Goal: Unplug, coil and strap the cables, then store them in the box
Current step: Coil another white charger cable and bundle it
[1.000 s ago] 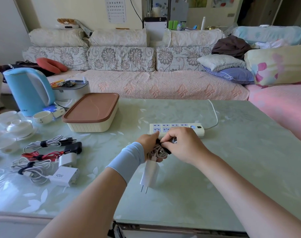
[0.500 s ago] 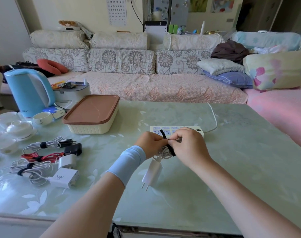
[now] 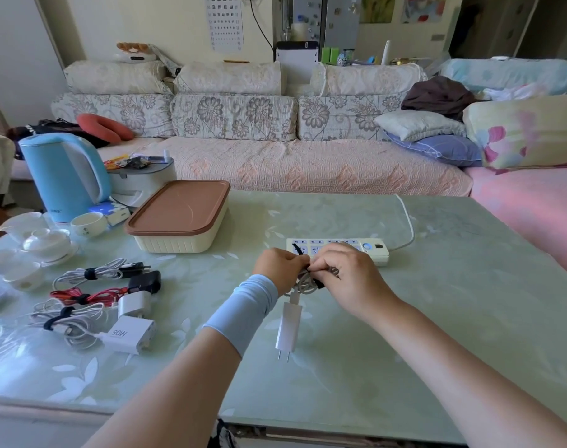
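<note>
- Head view: the left hand (image 3: 280,268), with a pale blue sleeve (image 3: 243,313) over its wrist, has its fingers curled round a coiled cable (image 3: 303,282). It holds the coil just above the table (image 3: 453,318), around the table's middle.
- The right hand (image 3: 345,276) meets it from the right. Its fingers are bent and its fingertips pinch a black strap (image 3: 297,248) at the coil. One end of the strap sticks up beside the left knuckles.
- A white charger (image 3: 288,329) hangs from the coil with its prongs pointing toward the near edge. Whether it touches the table cannot be told.
- A power strip (image 3: 379,252) lies just behind the hands, partly hidden by them, and its white lead runs to the far edge.
- The box (image 3: 178,211) stands toward the far left of the table with its brown lid on.
- Near the left edge lie three strapped bundles: a white cable (image 3: 91,273), a red cable (image 3: 81,295), and another white one beside a square adapter (image 3: 128,334).
- A blue kettle (image 3: 62,176) and white cups (image 3: 88,223) stand at the far left corner.
</note>
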Motion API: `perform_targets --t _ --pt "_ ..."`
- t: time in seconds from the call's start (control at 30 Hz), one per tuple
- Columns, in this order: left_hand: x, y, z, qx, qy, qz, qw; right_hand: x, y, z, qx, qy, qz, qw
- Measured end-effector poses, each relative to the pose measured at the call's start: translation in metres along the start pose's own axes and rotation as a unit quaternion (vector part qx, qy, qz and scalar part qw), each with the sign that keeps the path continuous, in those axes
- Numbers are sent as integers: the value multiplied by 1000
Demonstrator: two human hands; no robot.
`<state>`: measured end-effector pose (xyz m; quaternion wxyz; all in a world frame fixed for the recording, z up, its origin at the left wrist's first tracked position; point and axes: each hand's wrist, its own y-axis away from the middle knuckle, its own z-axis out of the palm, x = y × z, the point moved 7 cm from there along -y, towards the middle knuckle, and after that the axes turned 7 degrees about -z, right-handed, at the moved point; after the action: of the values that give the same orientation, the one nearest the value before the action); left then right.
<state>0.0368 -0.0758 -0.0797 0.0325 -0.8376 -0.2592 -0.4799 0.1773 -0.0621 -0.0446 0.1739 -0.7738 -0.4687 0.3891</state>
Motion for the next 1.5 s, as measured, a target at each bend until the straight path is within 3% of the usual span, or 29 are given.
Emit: perform_targets --t 0.17,0.33,0.5,0.63,0.73,0.9,1.17,1.5 --pt "4 2 -4 26 -11 34 999 10 1 -1 -43 -76 90 992" --pt "22 17 1 27 -49 106 993 29 9 -12 -55 -208 237 947" --pt "39 28 6 35 -87 172 981 39 19 -13 -84 -168 283 941" --pt "40 33 6 -18 -87 193 977 41 24 -12 -113 -171 303 931" --pt "38 35 6 -96 -79 182 975 37 24 -12 -153 -127 282 939" --pt "37 35 -2 -179 -51 147 971 21 13 -16 -143 -54 195 969" --pt "21 24 -9 -175 55 79 980 0 0 -22 -47 -30 65 996" --pt "16 15 -3 -158 118 94 976 -8 1 -25 -5 -43 59 997"
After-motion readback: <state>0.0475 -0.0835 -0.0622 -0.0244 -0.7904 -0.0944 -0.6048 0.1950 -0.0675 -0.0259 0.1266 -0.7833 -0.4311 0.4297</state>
